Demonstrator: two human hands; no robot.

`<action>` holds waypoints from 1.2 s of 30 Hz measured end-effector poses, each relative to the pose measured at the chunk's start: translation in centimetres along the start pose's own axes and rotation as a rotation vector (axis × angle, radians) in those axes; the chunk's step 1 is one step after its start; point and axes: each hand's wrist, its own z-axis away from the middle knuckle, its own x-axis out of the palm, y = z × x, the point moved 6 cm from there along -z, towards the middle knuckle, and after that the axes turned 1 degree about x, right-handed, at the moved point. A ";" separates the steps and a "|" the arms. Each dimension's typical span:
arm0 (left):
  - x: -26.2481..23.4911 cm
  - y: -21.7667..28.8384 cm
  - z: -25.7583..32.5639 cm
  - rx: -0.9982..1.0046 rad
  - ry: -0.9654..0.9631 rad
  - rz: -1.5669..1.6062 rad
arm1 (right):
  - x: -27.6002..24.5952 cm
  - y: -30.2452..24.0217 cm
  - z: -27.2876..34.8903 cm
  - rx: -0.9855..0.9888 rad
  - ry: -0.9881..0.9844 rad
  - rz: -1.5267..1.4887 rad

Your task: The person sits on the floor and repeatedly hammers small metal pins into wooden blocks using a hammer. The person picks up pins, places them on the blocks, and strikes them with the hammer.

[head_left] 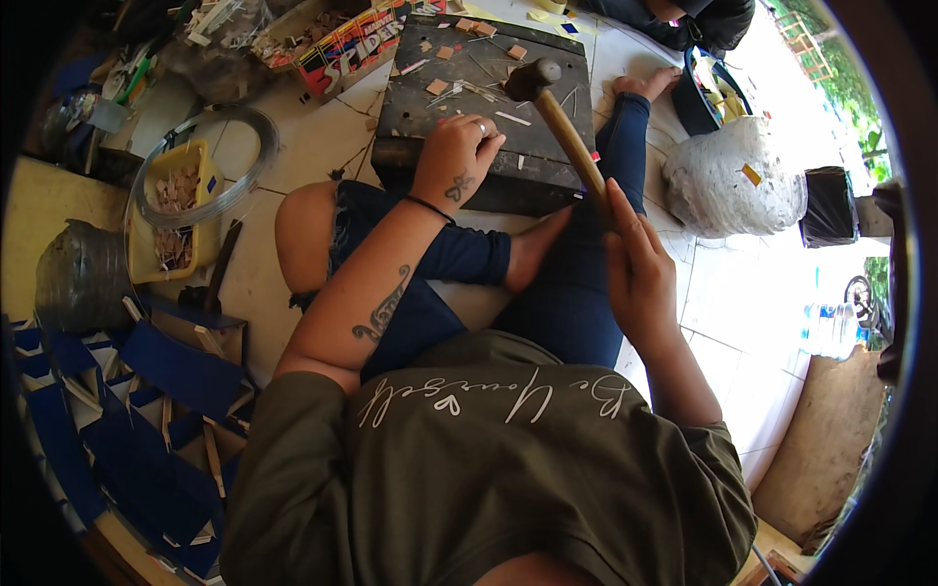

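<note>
My right hand [640, 264] is wrapped round the wooden handle of a hammer [572, 137]. The hammer's dark head is raised above a low black block [415, 107] on the floor. At the block's near edge is my left hand [457, 151], with its fingers curled under and pressed together; whatever they hold, if anything, is hidden. Scattered over the block's top are small brown squares [437, 87], thin wires and a pale strip [513, 118].
To the left stands a yellow basket [207, 210] of small brown pieces, with a wire coil [269, 146] over it. Blue panels [181, 366] are piled at lower left. A wrapped bundle [728, 186] and a dark tub [696, 103] stand right. Another person [723, 24] sits beyond.
</note>
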 end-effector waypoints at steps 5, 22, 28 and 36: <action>0.0 -0.3 -0.1 -0.001 0.006 0.009 | 0.6 0.7 0.0 0.074 -0.066 0.041; -2.3 -1.7 0.4 -0.095 0.035 0.125 | 2.9 7.6 -0.9 0.264 -0.044 0.321; -14.7 -11.0 2.6 -0.214 0.255 -0.188 | 4.0 11.1 -1.2 0.301 -0.031 0.409; -37.1 -25.6 8.6 -0.727 0.059 -1.166 | 5.4 8.2 -10.5 -0.035 0.033 0.270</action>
